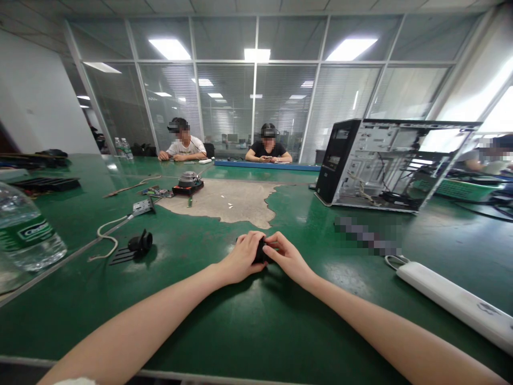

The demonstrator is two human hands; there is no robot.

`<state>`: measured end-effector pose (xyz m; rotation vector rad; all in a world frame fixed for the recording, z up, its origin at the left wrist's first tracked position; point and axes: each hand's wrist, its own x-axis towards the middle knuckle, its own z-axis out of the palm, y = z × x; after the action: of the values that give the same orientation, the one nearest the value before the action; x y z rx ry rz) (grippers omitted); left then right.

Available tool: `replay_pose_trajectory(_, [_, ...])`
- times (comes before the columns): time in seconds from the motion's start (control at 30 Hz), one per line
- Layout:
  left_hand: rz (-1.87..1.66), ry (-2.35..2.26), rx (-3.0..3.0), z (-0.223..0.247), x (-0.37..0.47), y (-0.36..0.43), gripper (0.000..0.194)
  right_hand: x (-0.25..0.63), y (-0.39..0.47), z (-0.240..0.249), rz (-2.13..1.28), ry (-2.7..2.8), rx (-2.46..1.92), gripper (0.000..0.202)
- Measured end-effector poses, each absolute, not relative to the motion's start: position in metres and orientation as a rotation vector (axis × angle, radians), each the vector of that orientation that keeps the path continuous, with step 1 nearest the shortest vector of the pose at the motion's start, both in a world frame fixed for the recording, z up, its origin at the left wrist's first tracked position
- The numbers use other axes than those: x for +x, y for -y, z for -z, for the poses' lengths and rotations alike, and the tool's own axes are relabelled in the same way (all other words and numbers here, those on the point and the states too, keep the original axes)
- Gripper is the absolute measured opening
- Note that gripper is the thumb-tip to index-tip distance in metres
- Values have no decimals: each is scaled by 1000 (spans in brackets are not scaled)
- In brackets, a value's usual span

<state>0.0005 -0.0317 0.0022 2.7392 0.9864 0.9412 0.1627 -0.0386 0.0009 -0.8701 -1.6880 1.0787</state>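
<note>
Both my hands meet over a small black part [260, 251] at the middle of the green table. My left hand [242, 259] wraps round it from the left, with the fingers over its top. From the right, my right hand [286, 254] grips the same part between thumb and fingers. Most of the part is covered, so its kind does not show. To the left lies another black part [140, 243] with a round end and several flat prongs. Beyond it sits a small metal piece [142, 207] with a pale cable [108, 235].
An open computer case [340, 160] stands at the right, behind a white power strip [452, 299]. A water bottle [30, 235] is at the left. A cooler with a heatsink [189, 183] rests on a worn patch [240, 200]. Two people sit across the table; another is far right.
</note>
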Motion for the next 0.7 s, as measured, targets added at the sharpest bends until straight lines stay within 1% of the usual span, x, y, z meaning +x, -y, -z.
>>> replay_pose_trajectory(0.23, [-932,-991,2743,-2,0,31,55,163,33,5,-1044,1713,-976,20])
replay_pose_trajectory(0.43, [-941,-993,2753,-1,1,31,54,164,41,-1,-1072,1731,-865,20])
replay_pose_trajectory(0.53, [-941,-995,2753,-1,1,31,54,163,38,0,-1077,1680,-902,18])
replay_pose_trajectory(0.7, [-913,-1006,2738,-3,1,32,55,164,32,4,-1044,1688,-969,21])
